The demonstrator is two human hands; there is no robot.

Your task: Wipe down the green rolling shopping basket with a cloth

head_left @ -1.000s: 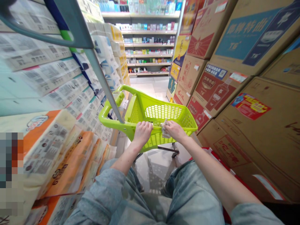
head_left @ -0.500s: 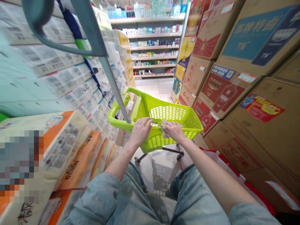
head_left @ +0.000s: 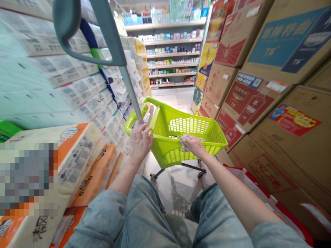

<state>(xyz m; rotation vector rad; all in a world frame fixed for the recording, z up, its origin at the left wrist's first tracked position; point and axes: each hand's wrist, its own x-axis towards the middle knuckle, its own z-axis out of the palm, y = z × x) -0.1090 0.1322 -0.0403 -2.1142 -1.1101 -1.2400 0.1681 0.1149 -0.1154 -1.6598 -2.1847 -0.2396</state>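
A lime-green shopping cart (head_left: 165, 151) with perforated sides stands in front of my knees. My right hand (head_left: 194, 145) presses a crumpled, pale patterned cloth (head_left: 185, 142) against the cart's near top rim, fingers closed over it. Up at the handle end of the cart, my left hand (head_left: 141, 140) has its fingers apart and slightly bent. It is beside the foot of a grey pole (head_left: 130, 84), and I cannot tell whether it touches the pole or the rim. The pole slants up to a looped grey handle (head_left: 119, 51) close to the camera.
Packaged paper goods (head_left: 85, 151) are piled on my left. Cardboard cartons (head_left: 279, 131) form a tall stack on the right, with a red-edged white bag (head_left: 240, 172) at their foot. Shelves of small goods (head_left: 176, 55) cross the aisle's far end.
My left hand has moved left along the rim toward the pole's foot, and its fingers have spread. My right hand keeps the cloth on the rim. The whole view has shifted slightly.
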